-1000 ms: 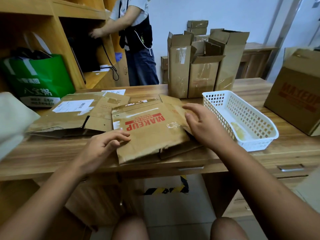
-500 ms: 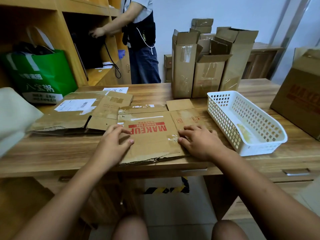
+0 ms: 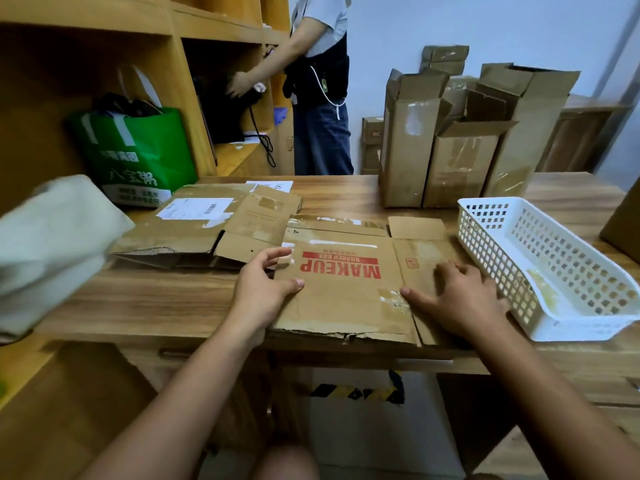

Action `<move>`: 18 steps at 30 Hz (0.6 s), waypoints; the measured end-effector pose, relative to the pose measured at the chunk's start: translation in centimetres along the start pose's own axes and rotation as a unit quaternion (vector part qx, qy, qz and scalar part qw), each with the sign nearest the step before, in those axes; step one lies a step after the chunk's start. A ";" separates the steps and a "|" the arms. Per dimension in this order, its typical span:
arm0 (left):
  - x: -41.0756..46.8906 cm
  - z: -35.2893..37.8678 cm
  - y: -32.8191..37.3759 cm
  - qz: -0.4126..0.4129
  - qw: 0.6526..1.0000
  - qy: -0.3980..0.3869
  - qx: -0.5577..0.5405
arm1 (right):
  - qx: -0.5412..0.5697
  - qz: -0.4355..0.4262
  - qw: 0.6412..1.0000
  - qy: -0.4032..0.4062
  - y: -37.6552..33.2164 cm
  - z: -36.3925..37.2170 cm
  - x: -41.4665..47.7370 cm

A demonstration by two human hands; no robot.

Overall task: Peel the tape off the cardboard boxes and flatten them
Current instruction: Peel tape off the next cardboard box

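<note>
- The left hand [image 3: 261, 292] lies at the left edge of the flattened box [image 3: 346, 299], fingers loosely curved, with the thumb and fingertips resting on its top face.
- The right hand [image 3: 464, 299] is spread flat, pressing down the box's right panel.
- The box lies flat at the near edge of the table [image 3: 156, 299], between the hands and just left of the white basket [image 3: 491, 237]. It is brown, its near edge is torn, and pale tape scraps show on it.
- Red print reads "MAKEUP", upside down from here; the smaller line above it is illegible.
- A second flattened box [image 3: 187, 237], far left, bears a white shipping label [image 3: 197, 207] too small to read.
</note>
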State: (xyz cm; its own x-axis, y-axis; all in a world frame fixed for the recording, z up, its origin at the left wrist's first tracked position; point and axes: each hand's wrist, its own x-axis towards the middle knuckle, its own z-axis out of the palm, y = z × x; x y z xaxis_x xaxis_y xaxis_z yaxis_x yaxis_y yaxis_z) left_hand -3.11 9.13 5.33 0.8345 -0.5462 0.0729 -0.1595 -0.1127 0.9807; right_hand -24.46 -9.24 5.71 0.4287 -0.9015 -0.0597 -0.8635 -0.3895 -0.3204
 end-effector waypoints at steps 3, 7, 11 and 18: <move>-0.3 -1.0 1.3 0.021 0.999 -0.008 -0.028 | 0.102 0.001 0.995 0.016 0.4 -0.3 -1.0; -0.3 -3.6 4.0 0.069 0.997 -0.028 -0.034 | 0.245 -0.025 0.968 0.047 0.0 -1.3 -2.6; 1.0 -7.7 6.3 0.103 0.994 -0.020 -0.016 | 0.297 -0.079 0.948 0.077 -2.9 -2.5 -2.7; 5.9 -15.6 6.9 0.125 0.991 0.032 0.037 | 0.311 -0.181 0.928 0.091 -12.9 -1.7 0.6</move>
State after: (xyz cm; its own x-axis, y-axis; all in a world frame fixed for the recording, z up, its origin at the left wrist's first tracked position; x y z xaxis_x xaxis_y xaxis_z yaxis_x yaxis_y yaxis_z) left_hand 8.97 18.05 15.36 0.7952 -0.5109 0.3266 -0.4020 -0.0410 0.9147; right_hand -13.57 -5.10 11.45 0.5604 -0.7713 0.3018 -0.3261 -0.5405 -0.7756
